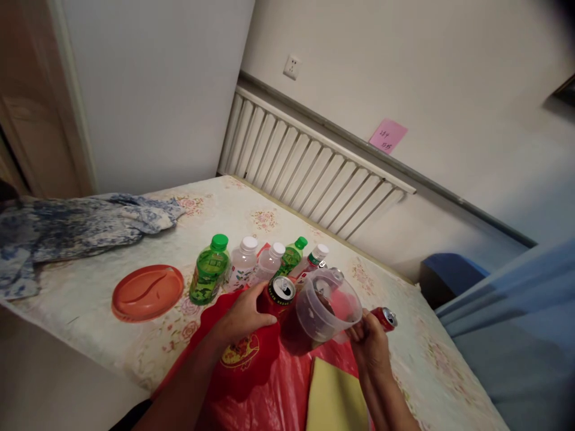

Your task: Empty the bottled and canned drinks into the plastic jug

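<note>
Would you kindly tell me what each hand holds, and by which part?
The left hand wraps the side of an opened red can; the right hand holds a clear plastic jug at its lower right side.

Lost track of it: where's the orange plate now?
The orange plate lies flat in the head view, left on the table, beside the green bottle.

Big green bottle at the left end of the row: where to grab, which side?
Take the green bottle around its mid-body, from its left. It stands upright; that side is open toward the orange plate, while a clear bottle crowds its right. Both hands are busy: left hand on the red can, right hand on the clear jug.
</note>
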A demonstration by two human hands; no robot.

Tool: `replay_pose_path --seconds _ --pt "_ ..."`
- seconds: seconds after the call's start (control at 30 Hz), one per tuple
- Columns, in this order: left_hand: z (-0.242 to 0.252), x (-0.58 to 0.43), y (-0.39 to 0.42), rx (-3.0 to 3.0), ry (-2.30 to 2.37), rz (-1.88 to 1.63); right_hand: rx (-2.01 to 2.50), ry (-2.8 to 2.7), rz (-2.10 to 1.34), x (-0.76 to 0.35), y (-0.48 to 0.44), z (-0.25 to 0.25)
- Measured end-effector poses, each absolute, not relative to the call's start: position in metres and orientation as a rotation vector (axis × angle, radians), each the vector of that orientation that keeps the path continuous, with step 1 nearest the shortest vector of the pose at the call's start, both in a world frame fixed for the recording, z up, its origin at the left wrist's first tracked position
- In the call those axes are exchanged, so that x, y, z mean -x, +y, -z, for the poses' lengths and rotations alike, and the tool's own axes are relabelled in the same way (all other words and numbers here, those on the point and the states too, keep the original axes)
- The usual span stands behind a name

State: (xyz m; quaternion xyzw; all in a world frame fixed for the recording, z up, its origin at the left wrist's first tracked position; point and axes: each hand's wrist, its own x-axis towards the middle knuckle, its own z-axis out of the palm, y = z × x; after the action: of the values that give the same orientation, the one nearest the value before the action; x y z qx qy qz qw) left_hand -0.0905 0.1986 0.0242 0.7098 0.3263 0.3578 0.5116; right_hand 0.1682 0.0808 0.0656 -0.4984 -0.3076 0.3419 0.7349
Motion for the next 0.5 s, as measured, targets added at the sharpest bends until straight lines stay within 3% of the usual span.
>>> replay_pose_path --seconds 0.5 --pt "-0.034 0.096 0.185 -1.708 0.751 -0.839 1.233 -0.871 -0.67 -0.184 0.072 -0.053"
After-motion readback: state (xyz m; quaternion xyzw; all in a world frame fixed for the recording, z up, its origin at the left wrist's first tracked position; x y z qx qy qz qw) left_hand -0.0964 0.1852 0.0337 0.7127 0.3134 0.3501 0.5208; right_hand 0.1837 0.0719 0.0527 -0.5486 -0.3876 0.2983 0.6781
